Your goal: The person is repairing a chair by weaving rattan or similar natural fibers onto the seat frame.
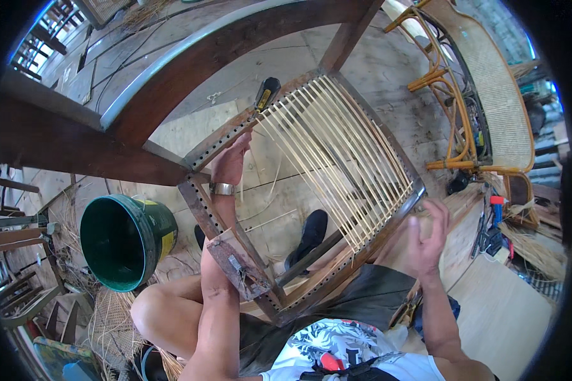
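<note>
Wooden chair seat frame (225,251): held tilted across the lap, its rails drilled with rows of small holes; pale cane strands (337,152) are stretched side by side across the opening from the far rail to the near rail.

Left hand (231,162): passed under the left rail and closed on the frame's far left corner, a metal band worn at the wrist.

Right hand (428,235): held open and raised just beside the frame's right corner, fingers spread, nothing gripped.

Yellow-and-black tool (266,93): laid at the far corner of the frame, near the left hand.

Green bucket (124,240): set on the floor to the left.

Cane bench (489,95): placed at the right.
</note>
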Tool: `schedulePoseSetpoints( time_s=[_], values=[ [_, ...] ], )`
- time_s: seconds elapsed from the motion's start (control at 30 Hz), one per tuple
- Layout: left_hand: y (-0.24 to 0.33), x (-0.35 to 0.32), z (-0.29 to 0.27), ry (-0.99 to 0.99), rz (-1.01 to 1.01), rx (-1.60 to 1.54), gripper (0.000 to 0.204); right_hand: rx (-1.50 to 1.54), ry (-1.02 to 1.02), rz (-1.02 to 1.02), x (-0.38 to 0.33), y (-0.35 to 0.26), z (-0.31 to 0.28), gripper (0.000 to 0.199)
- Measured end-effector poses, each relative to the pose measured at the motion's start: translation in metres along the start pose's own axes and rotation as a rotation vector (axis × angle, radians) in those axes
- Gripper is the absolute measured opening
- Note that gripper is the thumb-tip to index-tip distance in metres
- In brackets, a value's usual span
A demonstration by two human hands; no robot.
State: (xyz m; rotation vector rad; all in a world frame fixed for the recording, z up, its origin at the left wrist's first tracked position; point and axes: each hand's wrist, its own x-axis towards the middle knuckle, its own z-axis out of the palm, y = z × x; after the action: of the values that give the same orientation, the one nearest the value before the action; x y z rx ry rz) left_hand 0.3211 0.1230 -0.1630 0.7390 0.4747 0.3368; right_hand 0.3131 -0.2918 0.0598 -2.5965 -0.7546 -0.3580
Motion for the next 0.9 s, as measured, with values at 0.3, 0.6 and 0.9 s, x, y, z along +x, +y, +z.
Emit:
schedulePoseSetpoints(
  time_s=[0.3, 0.6, 0.9],
  values=[
    [-0.004, -0.002, -0.011, -0.138, 0.049, -0.052, 0.035, 0.388, -0.372, -0.311, 0.110, -0.174, 0.107, 0.060],
    [-0.015, 0.028, -0.015, -0.261, 0.348, 0.095, 0.051, 0.024, -0.274, -0.163, 0.157, -0.188, 0.193, 0.030],
    [-0.028, 0.024, -0.044, -0.138, 0.351, 0.814, 0.052, 0.359, 0.139, -0.362, 0.136, -0.195, 0.111, 0.013]
  ],
)
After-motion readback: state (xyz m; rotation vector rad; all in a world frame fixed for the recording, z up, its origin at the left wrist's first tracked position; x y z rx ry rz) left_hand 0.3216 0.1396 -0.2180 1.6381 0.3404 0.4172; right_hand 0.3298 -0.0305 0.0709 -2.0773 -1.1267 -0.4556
